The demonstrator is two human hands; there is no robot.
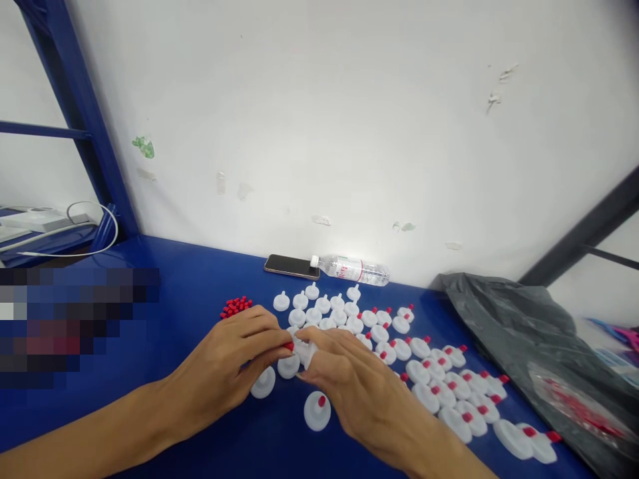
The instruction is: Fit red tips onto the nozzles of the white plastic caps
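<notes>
Head view: pinching small red plastic cap (pixel 289 346) in fingertips of left hand (pixel 239 352), just left of round translucent white plastic piece (pixel 305 352) held between thumb and fingers of right hand (pixel 352 366), both above glossy blue tabletop (pixel 190 286).

left hand (pixel 244 356): bare | right hand (pixel 347 366): bare | forearms (pixel 124 426): bare

The hands (pixel 244 352) partly hide a white piece (pixel 305 351); the right edge crops the grey bag (pixel 514 326).

Red cap (pixel 289 346) just left of partly hidden white piece (pixel 305 352), loose caps (pixel 236 307) farther left, red-tipped white discs (pixel 446 398) spread right
</notes>
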